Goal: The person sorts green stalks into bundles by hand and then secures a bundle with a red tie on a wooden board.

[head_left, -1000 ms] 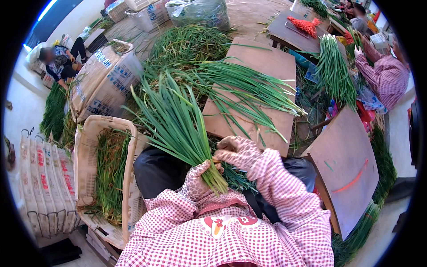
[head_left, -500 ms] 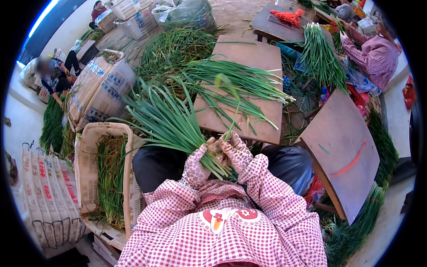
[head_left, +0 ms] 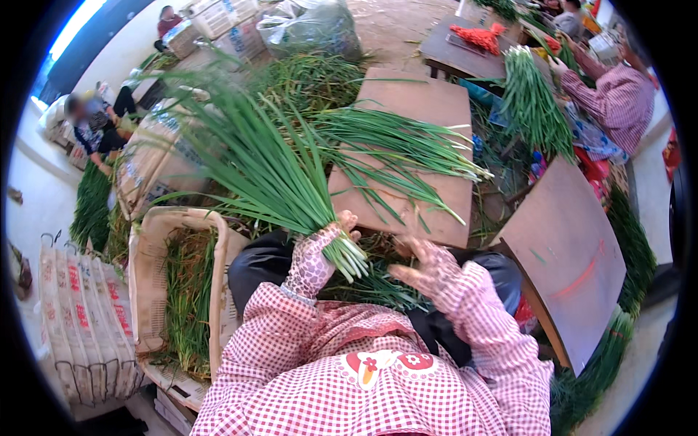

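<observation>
My left hand (head_left: 313, 258) gripped light-looking, tender garlic chives (head_left: 291, 182), best held stem-end. Alongside, my right hand (head_left: 430, 270) hung open

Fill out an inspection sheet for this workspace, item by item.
Surface: brown board ahead of the person; a second board, tilted, at the right, bears a reddish streak.
Job's things: stalk bundle in hand, pale ends toward lower right; loose stalks lie across the brown board.
Clutter: heap of greens beyond the board's left side; crate at left with greens inside.
Grips: left grip, in a patterned glove, closed around the bundle; right grip open, blurred, apart from it.
Cables: nothing seen.
Surroundings: co-worker in a checked top at upper right; another person at upper left; translucent bag at the back.
</observation>
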A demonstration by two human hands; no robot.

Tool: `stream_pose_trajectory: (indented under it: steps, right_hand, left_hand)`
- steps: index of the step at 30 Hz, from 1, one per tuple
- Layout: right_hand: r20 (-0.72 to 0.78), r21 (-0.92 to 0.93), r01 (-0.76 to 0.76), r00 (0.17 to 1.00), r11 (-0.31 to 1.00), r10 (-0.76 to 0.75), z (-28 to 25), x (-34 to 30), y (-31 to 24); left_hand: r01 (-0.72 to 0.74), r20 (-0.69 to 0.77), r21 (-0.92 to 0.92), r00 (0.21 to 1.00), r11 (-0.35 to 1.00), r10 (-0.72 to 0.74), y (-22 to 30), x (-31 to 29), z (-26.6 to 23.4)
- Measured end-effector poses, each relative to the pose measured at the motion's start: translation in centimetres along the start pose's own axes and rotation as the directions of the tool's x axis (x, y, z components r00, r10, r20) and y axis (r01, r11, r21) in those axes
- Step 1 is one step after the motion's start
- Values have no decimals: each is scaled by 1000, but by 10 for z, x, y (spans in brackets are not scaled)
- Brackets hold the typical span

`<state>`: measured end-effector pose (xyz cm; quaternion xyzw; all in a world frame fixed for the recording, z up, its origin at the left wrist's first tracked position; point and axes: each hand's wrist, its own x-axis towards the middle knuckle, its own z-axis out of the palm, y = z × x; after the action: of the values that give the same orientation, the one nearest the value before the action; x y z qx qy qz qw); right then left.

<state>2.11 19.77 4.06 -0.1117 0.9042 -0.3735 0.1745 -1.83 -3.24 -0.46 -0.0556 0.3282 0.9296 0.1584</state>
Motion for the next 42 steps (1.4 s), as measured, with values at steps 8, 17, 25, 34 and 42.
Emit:
stream_pose_trajectory:
  steps: [8, 17, 25, 34, 42]
  right_hand:
    - [118, 94, -8, 993, 995, -3, 25, 43, 8]
    - [102, 32, -116, 988, 993, 112, 34, 52, 2]
    - [-348, -81, -252, 914, 964, 210, -27, 53, 13]
    - [-523, -208, -258, 844, 944, 115, -37, 64, 76]
    - [-722, -159, 63, 674, 985, -159, -44, 146, 140]
  left_hand:
    - [395, -119, 166, 918, 904, -379, -52, -19, -1]
    - [574, -157, 78, 814, 815, -559, -55, -52, -18]
    - [199, -203, -1, 960, 980, -196, -19, -56, 13]
    - [-38, 162, -126, 985, 991, 58, 27, -3, 6]
    - [123, 87, -383, 991, 915, -97, -34, -1, 3]
